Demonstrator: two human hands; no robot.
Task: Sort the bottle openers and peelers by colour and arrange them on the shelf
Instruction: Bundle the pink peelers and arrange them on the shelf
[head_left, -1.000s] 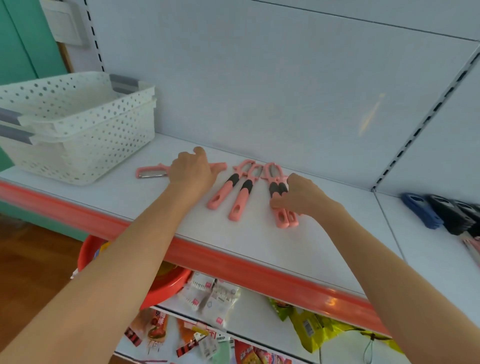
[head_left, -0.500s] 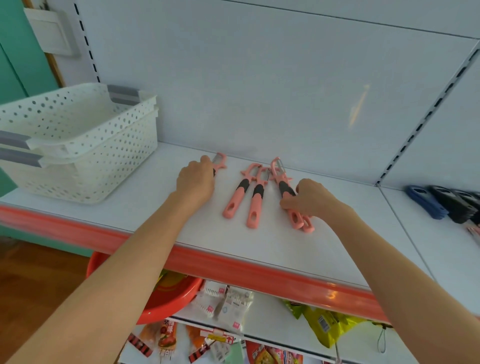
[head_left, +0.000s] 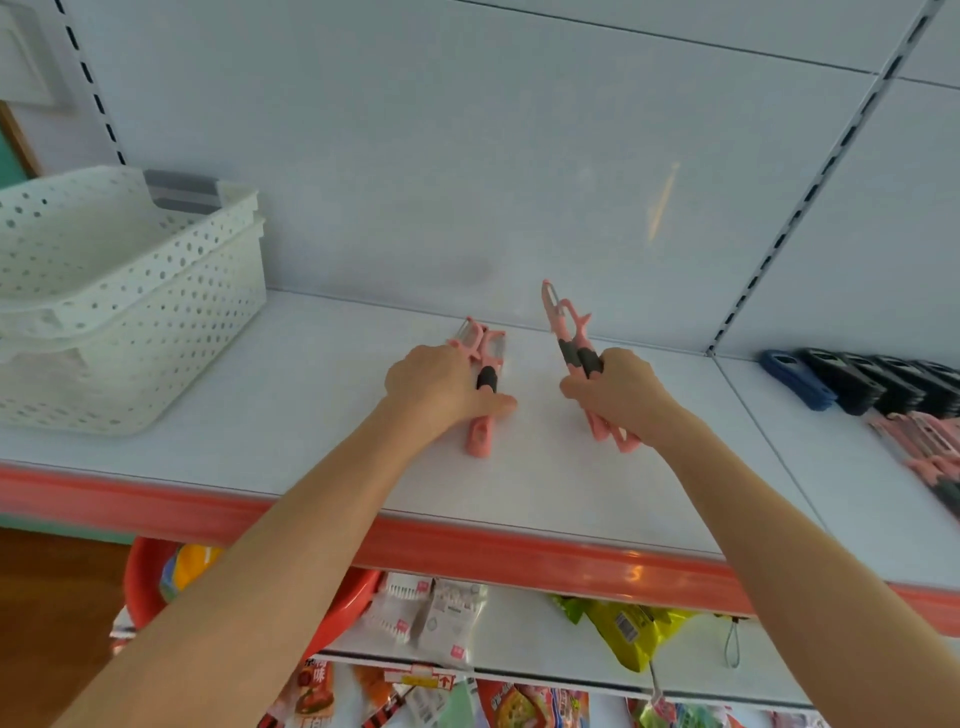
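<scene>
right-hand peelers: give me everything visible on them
The pink peelers are two, held side by side in the right hand, whose fingers curl round their handles. Pink plastic, black grip bands, a silvery blade at one head. Heads point away toward the back panel; tail ends stick out below the hand, over the shelf, contact unclear.
</scene>
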